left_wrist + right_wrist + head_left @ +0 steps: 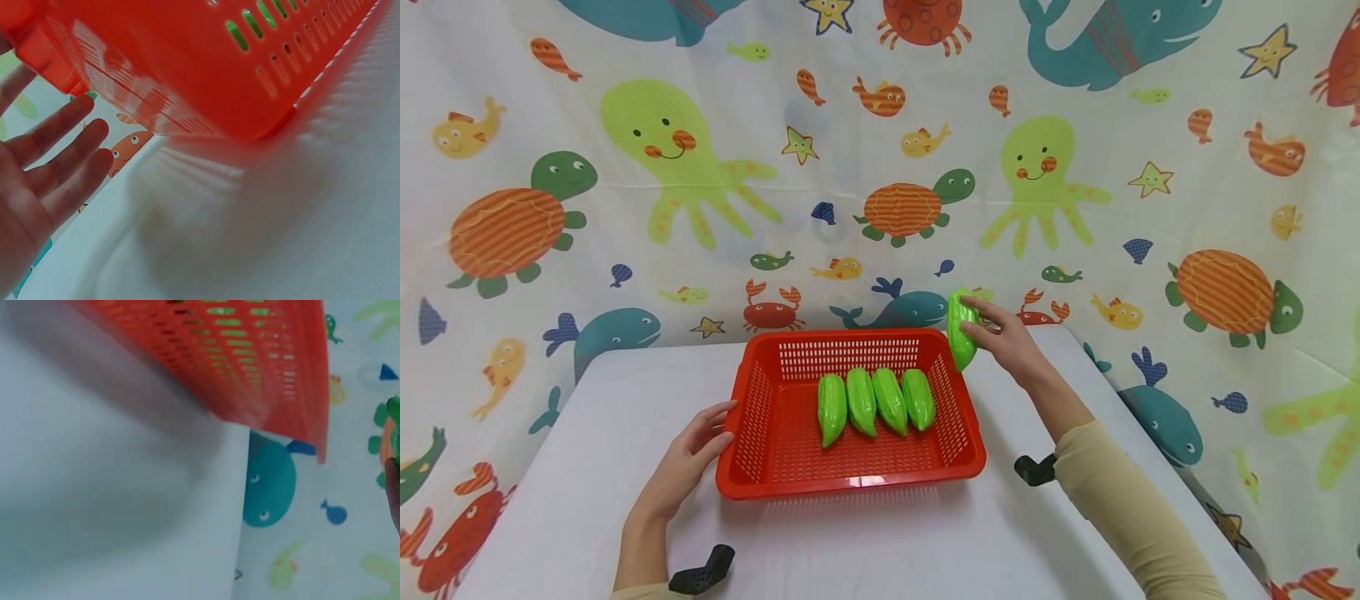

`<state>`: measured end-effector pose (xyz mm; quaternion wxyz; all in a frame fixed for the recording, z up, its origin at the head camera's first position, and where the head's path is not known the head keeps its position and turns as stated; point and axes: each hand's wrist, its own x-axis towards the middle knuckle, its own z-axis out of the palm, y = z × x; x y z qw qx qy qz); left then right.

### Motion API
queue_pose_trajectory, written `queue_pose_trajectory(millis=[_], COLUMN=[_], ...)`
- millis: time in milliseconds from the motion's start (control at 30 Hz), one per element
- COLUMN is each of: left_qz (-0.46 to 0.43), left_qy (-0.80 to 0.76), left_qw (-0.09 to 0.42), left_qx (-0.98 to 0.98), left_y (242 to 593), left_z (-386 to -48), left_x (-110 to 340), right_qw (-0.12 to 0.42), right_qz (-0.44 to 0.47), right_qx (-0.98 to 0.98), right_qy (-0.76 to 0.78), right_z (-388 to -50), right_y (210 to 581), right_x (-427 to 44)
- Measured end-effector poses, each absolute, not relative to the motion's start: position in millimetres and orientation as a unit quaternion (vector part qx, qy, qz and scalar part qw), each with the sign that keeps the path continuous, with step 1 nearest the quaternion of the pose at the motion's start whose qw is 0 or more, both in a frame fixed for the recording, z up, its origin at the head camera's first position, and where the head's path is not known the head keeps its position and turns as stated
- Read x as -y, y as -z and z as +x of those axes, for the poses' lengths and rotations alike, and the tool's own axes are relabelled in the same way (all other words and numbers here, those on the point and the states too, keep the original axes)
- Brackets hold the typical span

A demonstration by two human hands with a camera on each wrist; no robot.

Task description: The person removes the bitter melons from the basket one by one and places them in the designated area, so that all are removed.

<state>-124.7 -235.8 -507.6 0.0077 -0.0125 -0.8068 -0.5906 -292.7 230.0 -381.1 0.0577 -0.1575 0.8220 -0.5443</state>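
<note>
Only the head view shows the basket's [850, 482] four gourds [861, 402] whole

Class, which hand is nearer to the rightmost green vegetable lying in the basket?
Right: the right hand, by the right side of the basket, is near the rightmost vegetable; the left hand is at the opposite side.

Across the top, at a slant, red plastic basket [187, 81] seen from low down, with elongated slots in the wall and green shapes [266, 12] showing through several. At left, left hand [28, 197], palm in view, three fingers [78, 140] nearly straight and slightly parted, another partly hidden at the rim. Below, white tabletop [325, 237] under a soft, blurred shadow [187, 231]. Behind the fingertips, white backdrop [107, 111] with an orange printed creature [127, 150], two-eyed, and pale green print [24, 107] farther left.
</note>
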Motion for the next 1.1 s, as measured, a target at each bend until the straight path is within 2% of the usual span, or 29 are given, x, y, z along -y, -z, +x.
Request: queue_pose_trajectory(millis=[167,633,1100], left_qz=[-0.010,-0.010,-0.012], left_qy=[0.591,0.595,0.597], left_qw=[0.009,0.012,0.012], left_qx=[0.807,0.803,0.802], left_y=[507,508,507], left_z=[-124,-123,-124], left_x=[235,235,235], right_qw=[0.076,0.083,0.142], right_qz=[-0.133,-0.110,-0.080], right_qx=[-0.823,-0.865,-0.870], right_qy=[0.547,0.482,0.465], right_z=[-300,-308,-316], right_y=[391,423,450], right_x=[-243,-269,-281])
